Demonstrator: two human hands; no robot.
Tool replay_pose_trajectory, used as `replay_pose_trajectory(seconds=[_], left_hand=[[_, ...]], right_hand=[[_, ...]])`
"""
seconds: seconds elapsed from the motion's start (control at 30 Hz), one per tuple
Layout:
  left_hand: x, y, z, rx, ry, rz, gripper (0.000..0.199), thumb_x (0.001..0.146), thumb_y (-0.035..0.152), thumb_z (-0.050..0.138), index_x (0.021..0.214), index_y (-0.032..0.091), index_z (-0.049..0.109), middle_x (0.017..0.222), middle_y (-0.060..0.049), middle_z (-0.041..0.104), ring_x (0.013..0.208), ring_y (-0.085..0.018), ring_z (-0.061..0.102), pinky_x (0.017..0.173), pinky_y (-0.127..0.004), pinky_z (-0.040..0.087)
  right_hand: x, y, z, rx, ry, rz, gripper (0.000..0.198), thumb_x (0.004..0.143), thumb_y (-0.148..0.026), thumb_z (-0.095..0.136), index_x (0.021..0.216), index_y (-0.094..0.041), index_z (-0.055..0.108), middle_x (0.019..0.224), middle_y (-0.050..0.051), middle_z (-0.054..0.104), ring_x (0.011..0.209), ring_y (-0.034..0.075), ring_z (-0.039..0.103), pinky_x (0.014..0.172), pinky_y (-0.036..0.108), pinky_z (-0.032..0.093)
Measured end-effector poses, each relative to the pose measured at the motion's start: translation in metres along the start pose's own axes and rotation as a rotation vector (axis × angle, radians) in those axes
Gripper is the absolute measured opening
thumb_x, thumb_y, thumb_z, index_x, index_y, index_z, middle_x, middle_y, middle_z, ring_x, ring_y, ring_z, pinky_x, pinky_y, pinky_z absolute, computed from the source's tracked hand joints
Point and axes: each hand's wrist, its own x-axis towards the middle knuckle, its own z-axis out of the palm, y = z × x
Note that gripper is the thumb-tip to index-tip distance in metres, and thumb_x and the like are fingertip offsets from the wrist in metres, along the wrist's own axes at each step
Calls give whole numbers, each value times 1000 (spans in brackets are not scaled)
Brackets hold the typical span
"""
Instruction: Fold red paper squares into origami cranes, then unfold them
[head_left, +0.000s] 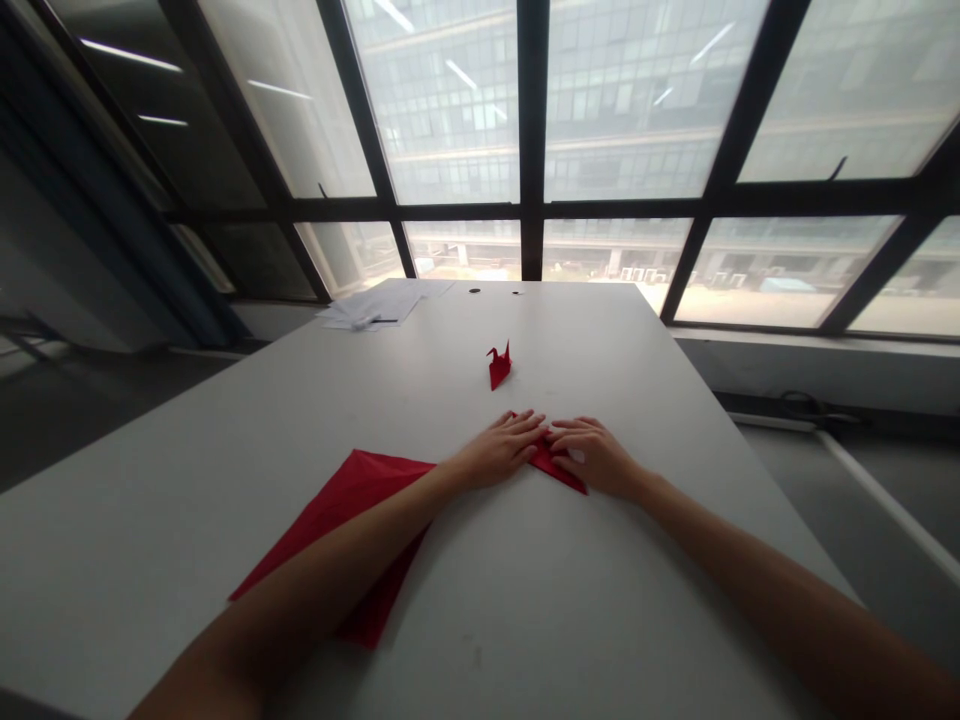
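On the white table, a piece of folded red paper lies partly hidden under my two hands. My left hand rests flat across its left part, fingers stretched out and pressing down. From the other side, my right hand has curved fingers and a thumb on the paper, gripping it near the upper edge. One pointed red corner sticks out below the right hand. Beyond the hands stands a small red origami crane. Under my left forearm lies a larger sheet of red paper, partly covered by the arm.
White papers lie at the table's far left, with a dark pen-like object on them. A round dark cable hole is near the far edge. Windows with black frames rise behind the table.
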Motion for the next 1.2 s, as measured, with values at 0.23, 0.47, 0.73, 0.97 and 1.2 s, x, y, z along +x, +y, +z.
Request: replay_pose_trajectory(seconds=[0.23,0.47,0.73,0.97,1.2], left_hand=[[0,-3,2,33,-95,-21,54,106,45,19,157,27,20,163,-5,20,151,-19,16,122,-41,11],[-2,-4,7,135,-103,-62,56,106,45,14,158,24,13,164,-8,15,152,-22,12,120,-49,12],[-9,-16,8,166,-76,-307,69,101,58,12,157,18,17,163,-9,14,152,-28,11,119,-56,13],[-9,-19,6,169,89,-382,64,104,49,17,155,11,26,161,-16,23,151,-27,18,120,-51,18],[-11,-4,1,104,-55,-112,60,103,55,22,157,28,18,162,-7,23,151,-23,18,121,-48,6]], right_hand=[[2,-24,-1,-131,115,165,24,98,-23,49,105,-23,73,116,7,73,111,21,64,102,38,43],[-3,-58,19,-196,-202,248,71,98,-55,40,151,-8,34,158,19,28,148,30,23,118,55,22],[-5,-30,5,-115,-324,157,65,101,-57,27,153,-18,31,159,10,29,150,25,20,121,56,12],[-3,-20,2,-81,-274,117,58,102,-52,30,151,-22,36,156,9,36,148,24,26,121,53,14],[-7,-15,1,-82,-306,58,64,101,-55,32,156,-24,19,161,8,22,150,24,19,122,53,11]])
